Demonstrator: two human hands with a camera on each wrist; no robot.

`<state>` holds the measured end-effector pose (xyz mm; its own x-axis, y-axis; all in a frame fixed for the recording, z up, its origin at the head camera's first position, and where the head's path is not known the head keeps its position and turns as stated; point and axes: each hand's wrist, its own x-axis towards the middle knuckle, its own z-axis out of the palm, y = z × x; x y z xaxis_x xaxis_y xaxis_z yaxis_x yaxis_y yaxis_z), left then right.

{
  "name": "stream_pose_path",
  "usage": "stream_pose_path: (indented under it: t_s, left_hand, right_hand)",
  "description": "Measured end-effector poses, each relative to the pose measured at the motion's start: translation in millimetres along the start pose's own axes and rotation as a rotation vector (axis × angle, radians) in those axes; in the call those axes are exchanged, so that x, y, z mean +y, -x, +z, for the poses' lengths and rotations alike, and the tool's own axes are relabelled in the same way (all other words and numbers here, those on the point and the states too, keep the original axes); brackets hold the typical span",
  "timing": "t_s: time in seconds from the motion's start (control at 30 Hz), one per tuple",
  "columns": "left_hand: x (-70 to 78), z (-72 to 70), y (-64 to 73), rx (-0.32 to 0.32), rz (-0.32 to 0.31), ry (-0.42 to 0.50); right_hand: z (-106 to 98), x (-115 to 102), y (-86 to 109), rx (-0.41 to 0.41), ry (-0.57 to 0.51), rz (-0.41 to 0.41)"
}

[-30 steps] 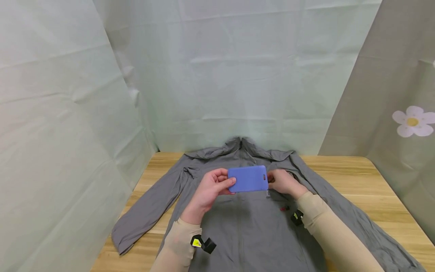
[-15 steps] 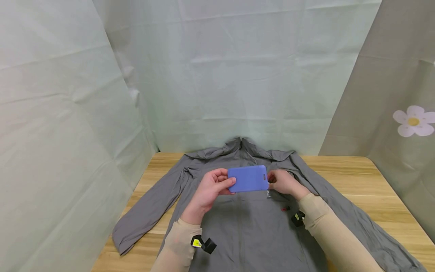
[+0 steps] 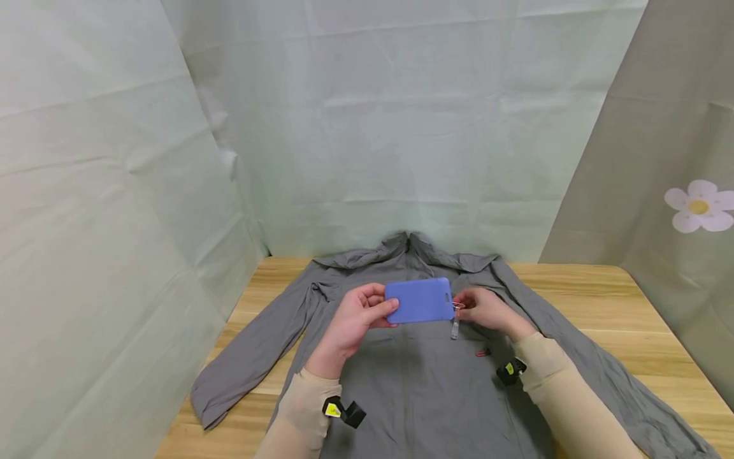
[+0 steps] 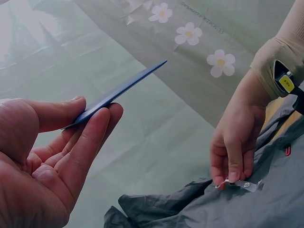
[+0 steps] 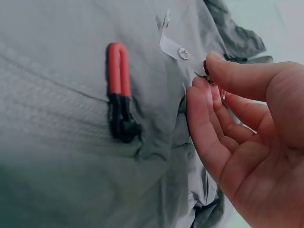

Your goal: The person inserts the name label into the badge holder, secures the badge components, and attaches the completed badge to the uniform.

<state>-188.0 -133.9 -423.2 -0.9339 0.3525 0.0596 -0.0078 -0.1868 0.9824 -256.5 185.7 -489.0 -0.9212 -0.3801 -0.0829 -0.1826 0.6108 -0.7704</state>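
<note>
The right hand has edged away from the badge, fingers pinching a clip that too light a pinch could drop, while the left hand grips the badge.

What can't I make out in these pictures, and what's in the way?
Clear snap strap, right wrist view: anything it fastens to is mostly hidden by the fingers of the right hand.
Blue badge holder, head view: its far face is turned away; the left hand covers one end.
Gray jacket, head view: lower hem cut off by the bottom edge.
Small marks on the flowered backdrop, left wrist view: too small and blurred.
</note>
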Motion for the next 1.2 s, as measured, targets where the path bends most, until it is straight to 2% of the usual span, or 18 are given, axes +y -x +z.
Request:
stream_pose_path:
  t_s: [0.17, 0.47, 0.87, 1.03, 1.2]
  left_hand:
    - [0.7, 0.9, 0.4, -0.001, 0.001, 0.008]
    - [-0.7, 0.0, -0.3, 0.0, -0.007, 0.009]
    - [-1.1, 0.3, -1.1, 0.001, -0.006, 0.003]
    - [-1.5, 0.8, -0.8, 0.0, -0.008, 0.0]
    - [-2.7, 0.5, -1.7, 0.006, -0.006, 0.002]
  right_hand:
    - [0, 4, 5.0, 0.008, -0.096, 0.025]
    - [-2, 11, 13.1, 0.022, -0.204, 0.068]
    - [-1, 21, 37.3, 0.128, -0.173, 0.141]
    - [2, 23, 43.2, 0.163, -0.218, 0.169]
    - [0, 25, 44.5, 0.161, -0.274, 0.175]
